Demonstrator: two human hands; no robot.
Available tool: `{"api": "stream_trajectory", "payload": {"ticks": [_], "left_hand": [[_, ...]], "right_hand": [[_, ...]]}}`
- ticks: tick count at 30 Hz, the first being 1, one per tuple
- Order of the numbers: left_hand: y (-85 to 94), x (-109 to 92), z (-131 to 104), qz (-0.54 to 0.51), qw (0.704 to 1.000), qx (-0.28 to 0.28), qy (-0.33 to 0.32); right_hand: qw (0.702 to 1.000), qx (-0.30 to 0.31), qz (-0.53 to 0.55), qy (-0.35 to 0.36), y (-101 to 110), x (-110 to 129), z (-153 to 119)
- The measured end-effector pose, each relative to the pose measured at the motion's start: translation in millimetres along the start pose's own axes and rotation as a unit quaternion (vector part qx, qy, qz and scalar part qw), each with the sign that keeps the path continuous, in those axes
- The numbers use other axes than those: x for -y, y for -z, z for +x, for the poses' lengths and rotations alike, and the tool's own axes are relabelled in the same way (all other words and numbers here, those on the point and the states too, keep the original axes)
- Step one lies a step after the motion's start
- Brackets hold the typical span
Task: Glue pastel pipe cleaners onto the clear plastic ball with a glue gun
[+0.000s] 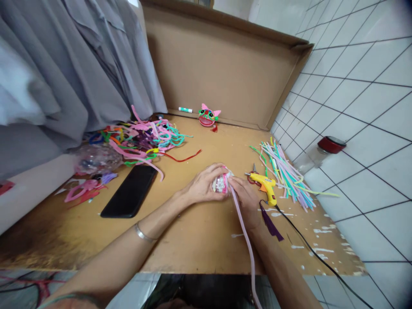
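Note:
Between my hands, over the middle of the table, is a small rounded white and pink piece (pixel 220 184). My left hand (pixel 203 185) wraps round its left side. My right hand (pixel 245 195) is closed at its right side, with fingers pressed on a pale pink fuzzy stem (pixel 243 229). The stem hangs from the piece down past the table's front edge. A yellow glue gun (pixel 264 185) lies just right of my right hand, and a purple tassel (pixel 271 222) lies below the gun.
A black phone (pixel 129 192) lies left, below a tangled heap of coloured stems (pixel 144 135). Pastel stems (pixel 289 176) lie right, near a red-lidded jar (pixel 322 152). A colourful animal-face ornament (pixel 207 116) and a glue stick (pixel 186 110) are by the cardboard wall (pixel 222 64). Grey cloth hangs left.

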State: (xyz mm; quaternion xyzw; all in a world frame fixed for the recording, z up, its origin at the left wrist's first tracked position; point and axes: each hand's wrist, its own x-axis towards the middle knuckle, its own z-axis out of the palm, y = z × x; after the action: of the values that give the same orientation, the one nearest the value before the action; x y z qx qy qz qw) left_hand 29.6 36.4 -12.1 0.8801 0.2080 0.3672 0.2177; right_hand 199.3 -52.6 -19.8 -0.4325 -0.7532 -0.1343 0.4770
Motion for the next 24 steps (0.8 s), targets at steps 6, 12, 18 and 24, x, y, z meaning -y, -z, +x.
{"api": "stream_trajectory", "payload": {"ticks": [6,12,18,24], "left_hand": [[0.0,0.1,0.4,-0.002,1.0,-0.004,0.004],[-3.1,3.9,-0.7,-0.006,1.0,-0.013,-0.002],[-2.8,3.4,-0.3,-0.008,1.0,-0.015,0.002],[-1.2,4.5,0.6,-0.019,1.0,-0.019,0.001]], "right_hand": [[0.999,-0.017,-0.04,-0.014,0.4,-1.6,3.0],[0.999,-0.008,-0.034,-0.031,-0.2,-5.5,1.6],[0.996,-0.032,-0.069,-0.056,-1.8,-12.1,-1.9],[0.958,-0.165,-0.149,-0.182,14.3,-40.9,1.9]]}}
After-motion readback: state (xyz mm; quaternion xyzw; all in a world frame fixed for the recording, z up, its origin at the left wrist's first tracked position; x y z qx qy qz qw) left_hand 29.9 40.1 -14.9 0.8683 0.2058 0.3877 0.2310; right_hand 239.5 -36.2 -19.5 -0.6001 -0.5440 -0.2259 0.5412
